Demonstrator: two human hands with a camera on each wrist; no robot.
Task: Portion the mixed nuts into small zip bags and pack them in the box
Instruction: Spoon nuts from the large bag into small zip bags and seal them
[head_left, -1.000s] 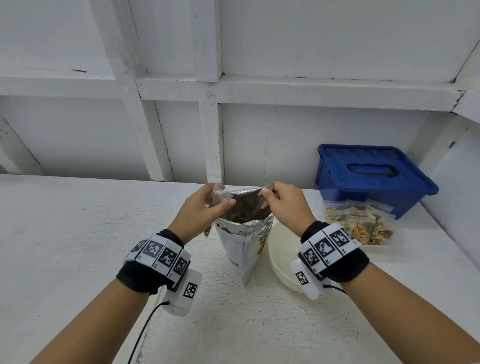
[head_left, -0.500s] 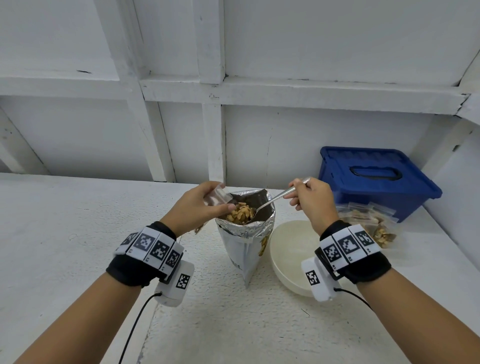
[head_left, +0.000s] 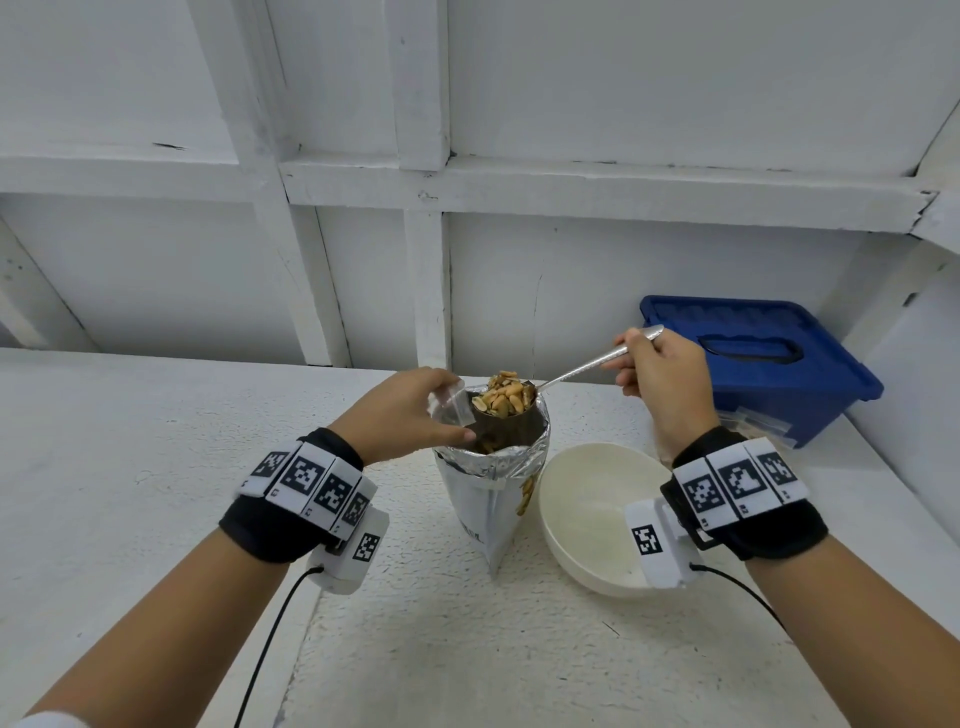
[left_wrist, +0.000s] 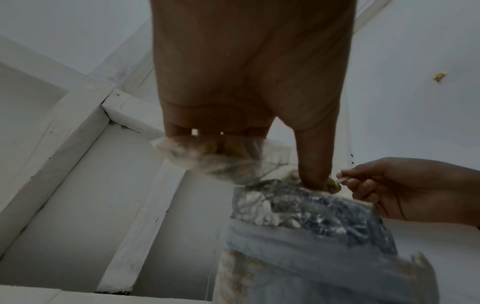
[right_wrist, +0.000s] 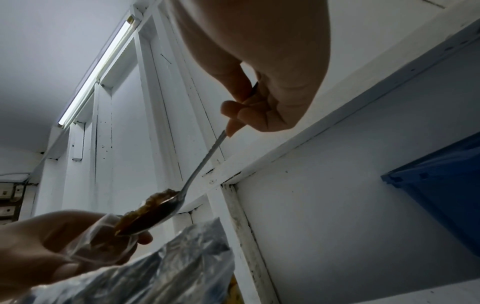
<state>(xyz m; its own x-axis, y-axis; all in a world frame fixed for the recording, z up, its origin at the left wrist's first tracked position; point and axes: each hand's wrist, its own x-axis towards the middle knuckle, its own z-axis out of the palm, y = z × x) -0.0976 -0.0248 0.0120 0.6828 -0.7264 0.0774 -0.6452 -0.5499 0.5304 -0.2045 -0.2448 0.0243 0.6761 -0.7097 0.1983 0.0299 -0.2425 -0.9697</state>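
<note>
Head view: the right hand (head_left: 667, 382) pinches a spoon (head_left: 582, 368) heaped with nuts (head_left: 503, 397) over the foil bag (head_left: 496, 478), mid-worktop; the left hand (head_left: 402, 415) pinches a small zip bag (head_left: 448, 402) beside it, likely to catch spills.

Left wrist: fingers (left_wrist: 315, 164) curl on clear plastic.

Right wrist alone shows the spoon's underside entering the mouth.

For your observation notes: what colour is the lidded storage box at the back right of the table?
The storage box is blue, clearest in the head view.
</note>
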